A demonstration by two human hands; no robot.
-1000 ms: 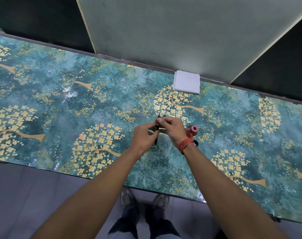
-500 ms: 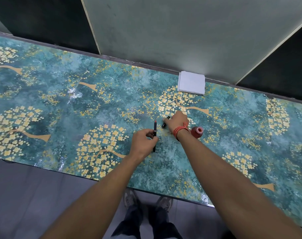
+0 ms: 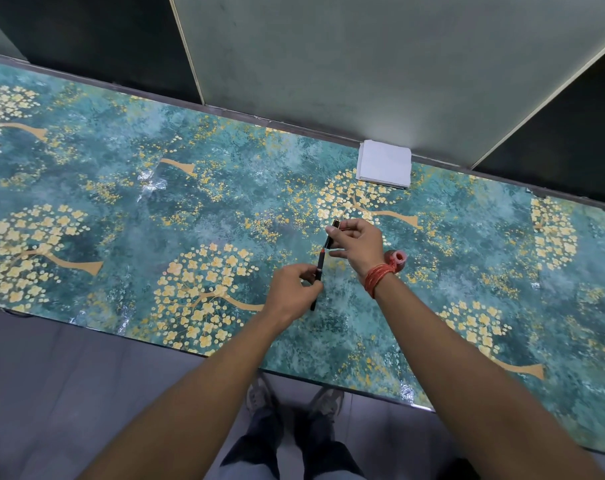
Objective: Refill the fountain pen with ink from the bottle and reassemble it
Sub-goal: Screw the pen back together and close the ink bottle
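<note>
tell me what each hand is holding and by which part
The left hand pinches the black pen body around its middle, lower end sticking out below. The right hand grips the black cap by its side, at the pen's upper end.

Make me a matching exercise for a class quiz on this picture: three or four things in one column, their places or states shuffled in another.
Things:
1. pen barrel
2. pen cap
3. ink bottle
4. white folded cloth

Places:
A. at the table's far edge
B. held in the left hand
C. on the table behind the right wrist
D. held in the right hand

Pairs: 1-B, 2-D, 3-C, 4-A
</note>
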